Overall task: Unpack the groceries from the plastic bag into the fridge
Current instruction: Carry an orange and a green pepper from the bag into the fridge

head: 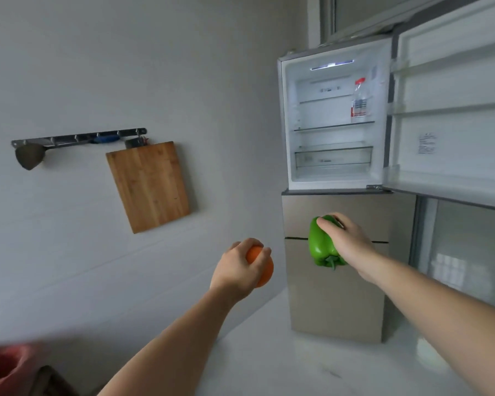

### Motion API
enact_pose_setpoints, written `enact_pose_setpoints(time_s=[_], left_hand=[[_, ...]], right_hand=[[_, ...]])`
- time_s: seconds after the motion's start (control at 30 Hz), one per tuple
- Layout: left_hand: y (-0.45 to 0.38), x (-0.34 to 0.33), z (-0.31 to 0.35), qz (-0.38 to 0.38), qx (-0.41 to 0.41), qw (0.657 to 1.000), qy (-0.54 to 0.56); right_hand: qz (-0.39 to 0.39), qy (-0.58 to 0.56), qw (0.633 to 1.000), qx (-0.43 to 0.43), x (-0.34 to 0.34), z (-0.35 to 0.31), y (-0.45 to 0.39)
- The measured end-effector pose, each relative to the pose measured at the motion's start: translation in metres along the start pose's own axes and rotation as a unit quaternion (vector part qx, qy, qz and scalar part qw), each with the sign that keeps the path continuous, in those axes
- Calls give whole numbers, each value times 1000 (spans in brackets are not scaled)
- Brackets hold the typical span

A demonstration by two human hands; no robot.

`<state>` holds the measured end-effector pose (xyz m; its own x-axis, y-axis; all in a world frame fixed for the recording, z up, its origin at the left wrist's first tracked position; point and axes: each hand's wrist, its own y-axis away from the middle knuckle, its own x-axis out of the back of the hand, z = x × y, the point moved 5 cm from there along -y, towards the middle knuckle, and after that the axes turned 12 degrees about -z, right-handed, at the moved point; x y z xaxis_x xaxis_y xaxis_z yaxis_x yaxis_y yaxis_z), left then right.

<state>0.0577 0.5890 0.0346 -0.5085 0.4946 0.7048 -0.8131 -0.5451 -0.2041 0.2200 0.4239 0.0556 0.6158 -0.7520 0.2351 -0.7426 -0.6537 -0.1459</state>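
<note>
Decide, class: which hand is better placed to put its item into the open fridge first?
Probably the right hand. It holds the green pepper directly in front of the fridge, below the open compartment. The left hand, gripping the orange, is lower and off to the fridge's left.

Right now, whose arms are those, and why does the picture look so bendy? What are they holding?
Those arms belong to a person wearing a camera on their head. It looks forward and down, so you see what they see, and its wide lens bends the edges. There is just this one picture.

The left hand holds an orange. The right hand holds a green pepper. Both reach toward a fridge whose top door is open. Inside, a bottle with a red cap stands on a shelf.

On the wall hang a wooden cutting board and a spatula. Something red and blurry sits at the bottom left, maybe the bag.
</note>
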Motion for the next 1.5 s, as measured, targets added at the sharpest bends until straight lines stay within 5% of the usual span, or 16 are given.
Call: enact_pose_setpoints(time_s=[0.5,0.93,1.5], left_hand=[[-145,38,-2,-32,-150,986,-70],[-271,10,-8,-47,-165,985,28],[-501,-60,46,-27,-146,987,59]], right_hand=[[94,71,993,20,34,-42,-81],[99,108,989,23,27,-23,-187],[80,7,997,13,124,44,-428]])
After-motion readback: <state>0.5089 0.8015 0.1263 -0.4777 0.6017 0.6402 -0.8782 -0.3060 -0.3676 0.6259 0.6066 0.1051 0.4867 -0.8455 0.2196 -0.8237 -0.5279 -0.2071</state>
